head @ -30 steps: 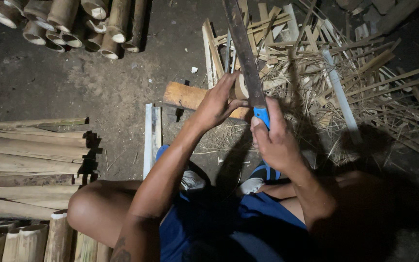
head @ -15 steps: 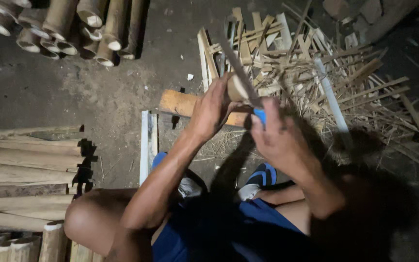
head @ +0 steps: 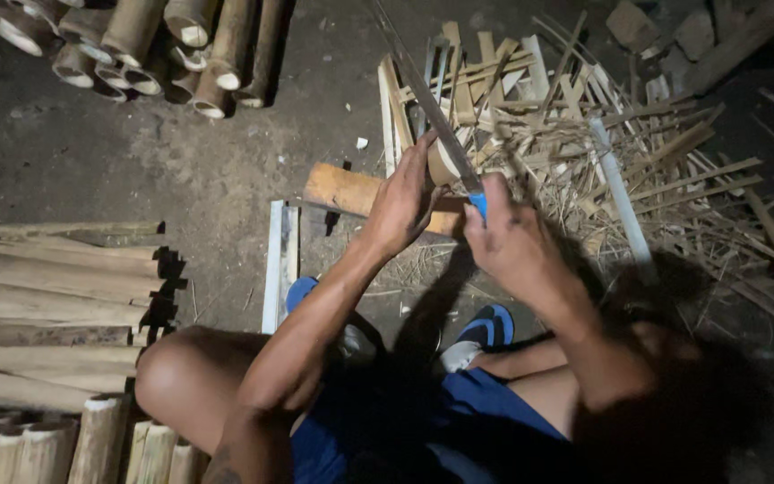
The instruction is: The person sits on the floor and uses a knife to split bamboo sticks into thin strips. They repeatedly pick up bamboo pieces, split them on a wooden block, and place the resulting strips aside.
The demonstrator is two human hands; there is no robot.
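Your right hand (head: pixel 511 240) gripping one blade (head: pixel 423 94) by blue handle; left hand (head: pixel 402 204) clasping one bamboo piece (head: pixel 442 164) over one block (head: pixel 342 190).

The dirt floor (head: pixel 226 170) bears bamboo tubes (head: pixel 136 45), split slats (head: pixel 55 287) (stacked) and scattered splinters (head: pixel 602 134).

1. This was a rough bamboo-working spot with a bare dirt floor (head: pixel 181 170).
2. Cut bamboo tubes (head: pixel 136 45) lay stacked at the top.
3. Split bamboo slats (head: pixel 55 296) were piled left; strips and shavings (head: pixel 584 125) littered the right.
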